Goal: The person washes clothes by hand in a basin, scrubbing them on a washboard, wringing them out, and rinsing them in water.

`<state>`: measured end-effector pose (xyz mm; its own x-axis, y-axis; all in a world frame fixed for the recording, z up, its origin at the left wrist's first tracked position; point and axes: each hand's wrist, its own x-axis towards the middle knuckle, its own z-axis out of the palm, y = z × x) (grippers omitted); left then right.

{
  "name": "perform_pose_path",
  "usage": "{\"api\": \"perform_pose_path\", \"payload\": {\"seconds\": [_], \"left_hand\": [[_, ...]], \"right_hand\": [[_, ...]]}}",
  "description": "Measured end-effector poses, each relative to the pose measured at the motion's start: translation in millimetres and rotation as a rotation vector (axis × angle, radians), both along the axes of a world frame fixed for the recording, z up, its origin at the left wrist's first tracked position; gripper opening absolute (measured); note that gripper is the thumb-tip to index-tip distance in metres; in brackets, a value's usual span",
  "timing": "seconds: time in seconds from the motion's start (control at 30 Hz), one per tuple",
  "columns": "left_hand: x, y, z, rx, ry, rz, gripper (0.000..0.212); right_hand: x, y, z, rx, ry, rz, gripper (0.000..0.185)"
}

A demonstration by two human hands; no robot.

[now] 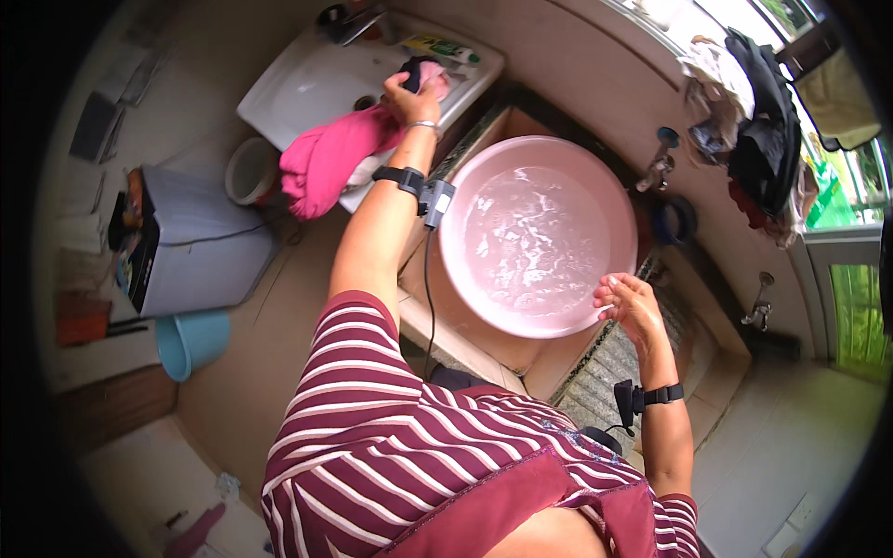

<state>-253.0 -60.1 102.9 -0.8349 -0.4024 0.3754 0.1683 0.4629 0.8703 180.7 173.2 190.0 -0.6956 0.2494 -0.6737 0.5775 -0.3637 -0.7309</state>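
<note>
My left hand (413,97) is at the white sink, closed around a bundled dark and light pink cloth (431,75). A bright pink cloth (324,157) hangs over the sink's front edge beside that wrist; whether the hand also grips it, I cannot tell. Right of the sink is a large round pink basin (452,230) with rippling water (530,240) in it. Near the basin's lower right rim my right hand (631,303) is raised with loosely bent fingers, holding nothing. Each forearm wears a black strap with a small device.
The white sink (279,104) has a faucet (359,26) at its back. Two wall taps (656,171) (759,310) are at the right, near hanging clothes (764,125). A ribbed stone washboard (603,383) adjoins the basin. A grey appliance (202,240) and a blue bucket (195,342) stand left.
</note>
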Motion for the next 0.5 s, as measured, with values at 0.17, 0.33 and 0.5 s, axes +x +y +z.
{"api": "perform_pose_path", "payload": {"seconds": [0.17,0.33,0.5], "left_hand": [[-30.9,-7.4,-63.9,-0.359,-0.262,-0.366,0.050],[-14.4,-15.5,-40.8,-0.435,-0.217,-0.445,0.056],[29.9,-20.0,-24.5,-0.428,-0.137,-0.380,0.056]], "right_hand": [[-6.8,6.9,34.8,0.162,-0.021,0.049,0.023],[-19.9,40.2,102.2,0.887,0.313,-0.233,0.010],[-31.0,138.9,175.5,1.550,0.499,-0.495,0.014]]}}
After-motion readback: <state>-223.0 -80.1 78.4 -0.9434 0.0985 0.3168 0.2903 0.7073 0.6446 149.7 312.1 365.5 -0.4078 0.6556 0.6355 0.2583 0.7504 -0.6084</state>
